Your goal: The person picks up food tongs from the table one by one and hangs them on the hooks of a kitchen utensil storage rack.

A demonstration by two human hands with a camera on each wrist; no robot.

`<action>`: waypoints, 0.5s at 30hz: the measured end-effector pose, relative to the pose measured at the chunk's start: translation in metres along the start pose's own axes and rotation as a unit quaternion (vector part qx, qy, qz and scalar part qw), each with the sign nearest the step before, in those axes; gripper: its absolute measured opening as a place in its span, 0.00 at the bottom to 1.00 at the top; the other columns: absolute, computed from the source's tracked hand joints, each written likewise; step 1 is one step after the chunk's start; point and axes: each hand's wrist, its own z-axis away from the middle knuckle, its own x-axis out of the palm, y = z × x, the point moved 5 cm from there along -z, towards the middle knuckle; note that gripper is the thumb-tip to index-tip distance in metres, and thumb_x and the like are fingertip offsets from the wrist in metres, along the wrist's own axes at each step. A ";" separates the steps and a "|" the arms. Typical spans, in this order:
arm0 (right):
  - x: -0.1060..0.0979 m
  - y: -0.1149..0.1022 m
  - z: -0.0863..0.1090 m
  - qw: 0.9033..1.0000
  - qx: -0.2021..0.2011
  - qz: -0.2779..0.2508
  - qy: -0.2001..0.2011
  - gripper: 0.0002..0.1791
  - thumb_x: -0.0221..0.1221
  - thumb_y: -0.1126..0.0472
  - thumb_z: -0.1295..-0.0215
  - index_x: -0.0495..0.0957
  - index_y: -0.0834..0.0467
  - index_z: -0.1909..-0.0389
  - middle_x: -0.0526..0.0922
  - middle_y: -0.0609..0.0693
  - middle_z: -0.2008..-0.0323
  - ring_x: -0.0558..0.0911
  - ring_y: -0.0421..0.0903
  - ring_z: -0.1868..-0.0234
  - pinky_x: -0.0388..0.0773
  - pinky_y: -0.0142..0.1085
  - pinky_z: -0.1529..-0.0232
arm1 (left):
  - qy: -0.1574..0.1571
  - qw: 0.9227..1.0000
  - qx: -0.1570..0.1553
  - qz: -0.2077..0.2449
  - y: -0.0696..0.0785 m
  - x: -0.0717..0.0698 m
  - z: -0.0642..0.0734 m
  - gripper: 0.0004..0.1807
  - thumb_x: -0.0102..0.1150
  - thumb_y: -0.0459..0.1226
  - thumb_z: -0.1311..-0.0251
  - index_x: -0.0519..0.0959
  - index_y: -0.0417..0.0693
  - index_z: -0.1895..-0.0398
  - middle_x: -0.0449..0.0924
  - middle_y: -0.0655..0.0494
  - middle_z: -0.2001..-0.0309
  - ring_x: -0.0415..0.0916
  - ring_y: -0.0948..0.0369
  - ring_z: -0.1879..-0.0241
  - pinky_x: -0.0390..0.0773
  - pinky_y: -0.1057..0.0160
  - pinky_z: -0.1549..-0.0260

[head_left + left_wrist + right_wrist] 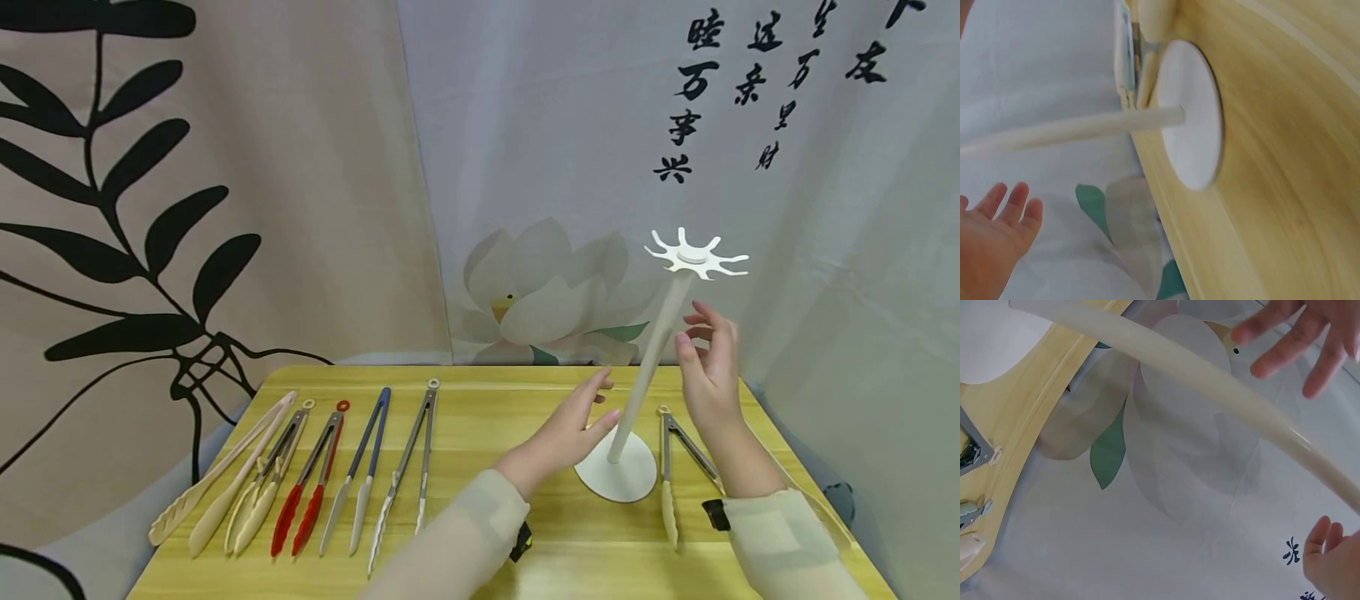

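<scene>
A white stand rises on the right part of the table: a flat round base [617, 465], a slim pale pole [654, 358] and a star-shaped top of several curved hooks [693, 257]. My left hand [562, 429] is beside the lower pole, fingers extended. To the pole's right, higher up, my right hand [708, 362] is raised with its fingers loosely bent. In the right wrist view the pole [1210, 387] runs between the left hand's fingers [1310, 344] and the right hand [1338, 565]. Both palms are empty.
Several tongs lie in a row at the table's left: cream tongs [243, 471], red-tipped tongs [313, 492], blue-handled tongs [367, 471] and long metal tongs [405, 467]. More cream-tipped tongs [667, 475] lie right of the base. A printed curtain [525, 167] hangs behind the table.
</scene>
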 end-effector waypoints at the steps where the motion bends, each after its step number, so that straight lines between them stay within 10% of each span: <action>1: 0.001 0.000 0.000 1.000 0.008 0.000 -0.003 0.24 0.44 0.72 0.32 0.58 0.72 0.35 0.62 0.36 0.50 0.67 0.36 0.52 0.66 0.21 0.57 | 0.004 1.000 0.005 0.002 0.002 0.002 -0.002 0.35 0.40 0.53 0.30 0.42 0.61 0.25 0.61 0.57 0.32 0.65 0.59 0.37 0.71 0.60 0.42; 15: 0.008 0.036 -0.007 0.998 0.055 -0.009 -0.014 0.24 0.42 0.67 0.27 0.59 0.61 0.31 0.61 0.35 0.48 0.67 0.35 0.50 0.69 0.18 0.57 | 0.064 0.992 0.007 0.106 0.016 0.018 -0.023 0.30 0.39 0.47 0.27 0.48 0.56 0.25 0.61 0.53 0.33 0.66 0.57 0.38 0.68 0.61 0.40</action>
